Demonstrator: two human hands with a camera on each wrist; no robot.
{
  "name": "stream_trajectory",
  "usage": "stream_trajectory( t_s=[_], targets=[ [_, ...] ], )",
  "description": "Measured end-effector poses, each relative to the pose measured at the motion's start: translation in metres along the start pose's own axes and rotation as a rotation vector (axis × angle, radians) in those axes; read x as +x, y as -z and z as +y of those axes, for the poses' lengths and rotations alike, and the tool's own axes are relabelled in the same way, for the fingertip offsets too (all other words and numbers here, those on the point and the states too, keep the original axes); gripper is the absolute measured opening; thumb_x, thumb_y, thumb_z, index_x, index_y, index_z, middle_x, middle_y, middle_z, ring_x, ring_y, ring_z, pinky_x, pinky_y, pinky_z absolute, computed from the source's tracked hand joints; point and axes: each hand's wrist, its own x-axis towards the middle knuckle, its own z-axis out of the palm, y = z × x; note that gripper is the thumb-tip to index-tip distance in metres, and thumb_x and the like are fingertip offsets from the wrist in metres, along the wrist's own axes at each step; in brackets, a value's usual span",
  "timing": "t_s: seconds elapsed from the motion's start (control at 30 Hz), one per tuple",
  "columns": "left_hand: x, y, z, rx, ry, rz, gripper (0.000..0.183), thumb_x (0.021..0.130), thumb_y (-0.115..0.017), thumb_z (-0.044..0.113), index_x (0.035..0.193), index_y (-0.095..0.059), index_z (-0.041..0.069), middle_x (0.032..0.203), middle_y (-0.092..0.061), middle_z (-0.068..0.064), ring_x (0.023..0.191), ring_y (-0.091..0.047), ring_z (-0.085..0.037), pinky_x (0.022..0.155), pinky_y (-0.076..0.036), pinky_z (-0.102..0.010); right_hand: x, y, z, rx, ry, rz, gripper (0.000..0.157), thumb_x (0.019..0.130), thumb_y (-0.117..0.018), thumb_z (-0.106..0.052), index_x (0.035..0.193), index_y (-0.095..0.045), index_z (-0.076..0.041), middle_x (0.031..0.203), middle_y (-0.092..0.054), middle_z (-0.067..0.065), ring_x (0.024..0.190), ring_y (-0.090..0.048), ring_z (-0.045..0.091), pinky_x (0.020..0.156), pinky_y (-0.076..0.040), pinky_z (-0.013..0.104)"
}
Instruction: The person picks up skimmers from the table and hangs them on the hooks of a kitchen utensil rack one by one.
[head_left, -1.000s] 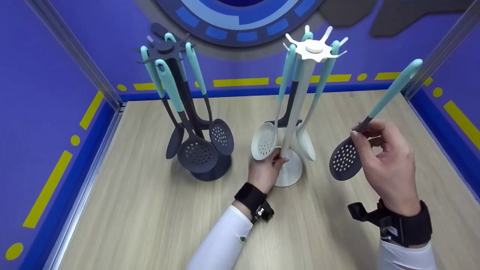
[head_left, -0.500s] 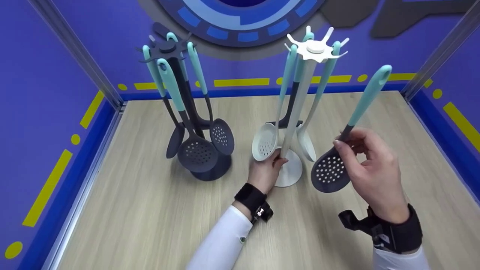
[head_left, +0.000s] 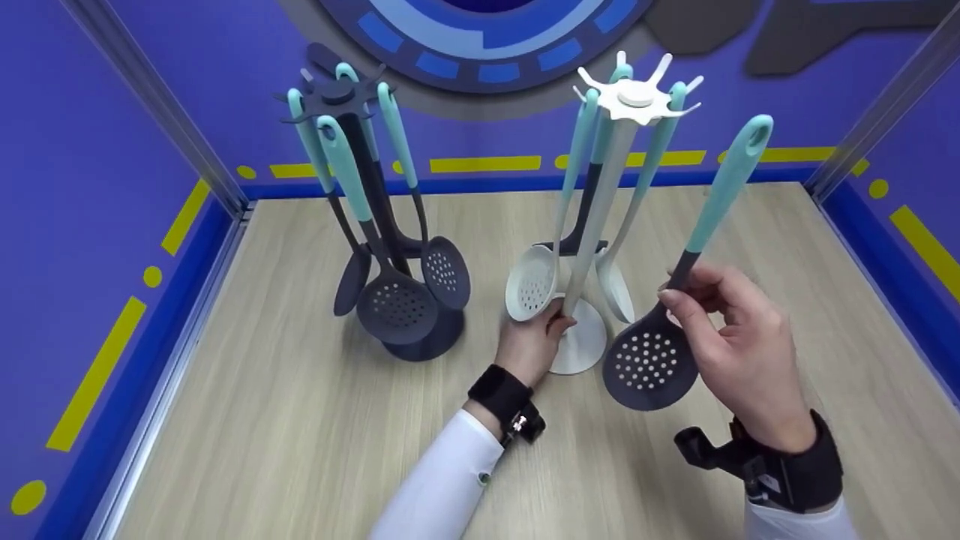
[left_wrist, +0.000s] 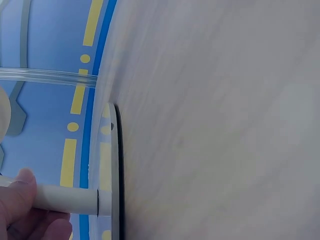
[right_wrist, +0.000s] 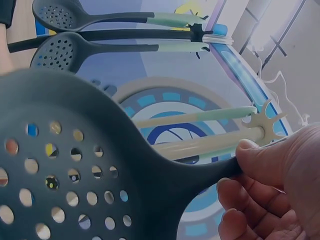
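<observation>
My right hand (head_left: pixel 739 337) pinches a dark skimmer (head_left: pixel 651 360) by its neck, thumb in front. Its round perforated head points down and its mint handle leans up to the right, off the white stand. In the right wrist view the skimmer's head (right_wrist: pixel 150 185) fills the lower left. My left hand (head_left: pixel 529 341) grips the white utensil stand (head_left: pixel 596 225) low on its post, just above the round base; the left wrist view shows fingers around the post (left_wrist: pixel 67 199). On this stand hang a white skimmer (head_left: pixel 531 283), a white ladle (head_left: pixel 615 289) and a dark utensil (head_left: pixel 577 236) behind.
To the left stands a dark utensil stand (head_left: pixel 442 337) hung with several mint-handled dark utensils, among them a skimmer (head_left: pixel 397 309) at the front. Blue panels (head_left: pixel 120 187) with metal corner posts enclose the wooden table (head_left: pixel 285 450) at the back and sides.
My right hand has moved left, nearer the white stand, and the skimmer's head has dropped and turned to face the head camera more. My left hand stays on the post.
</observation>
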Motion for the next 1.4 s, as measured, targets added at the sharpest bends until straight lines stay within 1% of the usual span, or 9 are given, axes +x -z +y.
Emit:
stream_trajectory(
  t_s=[0.3,0.5,0.67,0.77,0.87,0.97,1.13,1.27,1.4],
  targets=[
    [-0.001,0.003,0.001,-0.055,0.014,-0.047,0.010,0.099,-0.073,0.022,0.103,-0.073,0.013,0.087,-0.067,0.000,0.085,-0.063,-0.016,0.078,-0.053,-0.027,-0.001,-0.004,0.001,0.034,0.034,0.011,0.020,0.092,-0.074,0.007,0.110,-0.073,-0.002,0.093,-0.075,0.007,0.077,-0.064,0.004,0.073,-0.050,0.010],
    [-0.005,0.005,0.000,0.009,-0.045,-0.033,0.017,0.103,-0.068,0.022,0.115,-0.073,0.012,0.102,-0.074,-0.002,0.098,-0.071,-0.017,0.090,-0.058,-0.032,0.001,-0.007,-0.001,0.051,0.062,-0.011,0.018,0.094,-0.073,0.005,0.110,-0.073,-0.003,0.092,-0.074,0.008,0.076,-0.063,0.005,0.072,-0.049,0.010],
    [-0.012,0.011,-0.001,0.051,-0.096,-0.017,0.029,0.103,-0.068,0.024,0.127,-0.072,0.008,0.118,-0.075,-0.007,0.112,-0.072,-0.022,0.098,-0.058,-0.037,0.000,-0.011,-0.002,0.070,0.074,-0.037,0.019,0.095,-0.072,0.005,0.111,-0.072,-0.003,0.091,-0.072,0.007,0.076,-0.061,0.005,0.071,-0.049,0.011],
    [-0.019,0.018,-0.001,0.103,-0.094,-0.040,0.034,0.103,-0.068,0.028,0.131,-0.070,0.010,0.124,-0.074,-0.007,0.116,-0.072,-0.028,0.097,-0.060,-0.041,-0.001,-0.012,-0.002,0.068,0.075,-0.041,0.018,0.095,-0.072,0.005,0.111,-0.072,-0.003,0.091,-0.071,0.007,0.076,-0.061,0.005,0.072,-0.049,0.011],
    [-0.025,0.025,0.000,0.139,-0.065,-0.089,0.033,0.103,-0.068,0.031,0.131,-0.070,0.013,0.122,-0.076,-0.007,0.109,-0.075,-0.031,0.087,-0.062,-0.045,-0.001,-0.013,-0.002,0.066,0.077,-0.043,0.018,0.095,-0.072,0.004,0.111,-0.072,-0.004,0.092,-0.071,0.007,0.076,-0.061,0.005,0.072,-0.049,0.010],
    [-0.029,0.032,0.001,0.145,-0.039,-0.153,0.034,0.104,-0.066,0.033,0.132,-0.069,0.015,0.115,-0.078,-0.007,0.100,-0.077,-0.029,0.079,-0.063,-0.044,-0.001,-0.014,-0.003,0.068,0.080,-0.046,0.019,0.095,-0.072,0.005,0.112,-0.072,-0.004,0.092,-0.071,0.006,0.075,-0.060,0.005,0.071,-0.049,0.010],
    [-0.041,0.044,0.003,0.119,-0.052,-0.252,0.038,0.106,-0.063,0.033,0.138,-0.068,0.013,0.123,-0.076,-0.007,0.111,-0.074,-0.022,0.091,-0.061,-0.039,0.000,-0.014,-0.005,0.060,0.080,-0.057,0.019,0.094,-0.072,0.008,0.110,-0.072,-0.001,0.090,-0.069,0.001,0.075,-0.060,0.005,0.070,-0.049,0.011],
    [-0.053,0.055,0.004,0.110,-0.072,-0.264,0.038,0.106,-0.062,0.034,0.138,-0.067,0.014,0.127,-0.075,-0.002,0.114,-0.073,-0.018,0.094,-0.060,-0.035,0.000,-0.014,-0.007,0.050,0.077,-0.058,0.018,0.093,-0.072,0.008,0.110,-0.071,0.001,0.090,-0.069,-0.001,0.075,-0.060,0.003,0.069,-0.049,0.010],
    [-0.063,0.071,0.002,0.122,-0.091,-0.220,0.036,0.105,-0.063,0.036,0.136,-0.069,0.018,0.124,-0.076,0.001,0.111,-0.073,-0.016,0.093,-0.061,-0.035,0.001,-0.015,-0.008,0.046,0.077,-0.053,0.019,0.092,-0.073,0.009,0.109,-0.072,0.001,0.090,-0.070,-0.001,0.075,-0.060,0.003,0.069,-0.049,0.010]
  ],
)
